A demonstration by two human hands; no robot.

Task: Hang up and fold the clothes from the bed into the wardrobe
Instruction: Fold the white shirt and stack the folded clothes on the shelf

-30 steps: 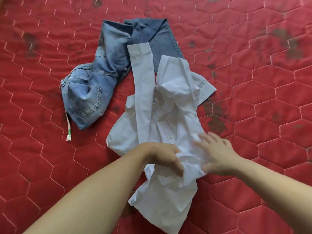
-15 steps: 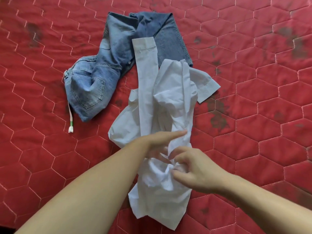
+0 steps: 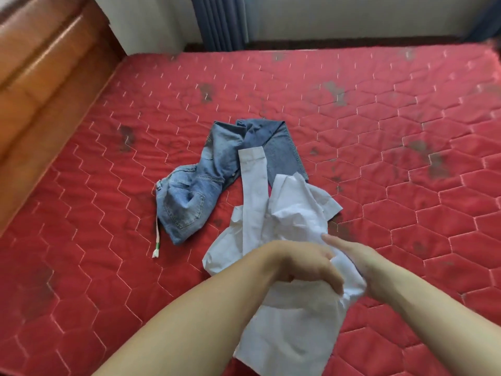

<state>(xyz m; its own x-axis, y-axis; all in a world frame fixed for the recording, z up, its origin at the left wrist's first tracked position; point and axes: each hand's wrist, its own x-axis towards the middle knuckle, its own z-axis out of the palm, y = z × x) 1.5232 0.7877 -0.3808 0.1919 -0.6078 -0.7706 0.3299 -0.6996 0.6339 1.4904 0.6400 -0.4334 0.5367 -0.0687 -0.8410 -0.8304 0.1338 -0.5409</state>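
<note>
A crumpled white shirt [image 3: 287, 213] lies on the red quilted mattress [image 3: 379, 164], one long sleeve stretched away from me. My left hand [image 3: 306, 264] grips a bunch of the shirt's fabric near its middle, fingers curled down over it. My right hand [image 3: 352, 259] holds the same bunch from the right side, its fingers partly hidden in the cloth. The shirt's lower part hangs lifted toward me. A pair of blue jeans [image 3: 206, 183] lies heaped just beyond, partly under the sleeve.
A wooden headboard [image 3: 40, 85] runs along the left edge of the bed. Blue curtains [image 3: 219, 23] hang against the white wall at the far side. A white drawstring with a green tip [image 3: 157, 240] trails from the jeans.
The view has pulled back and up, showing the whole bed and wall. Both hands have closed on the shirt and raised its near part off the mattress.
</note>
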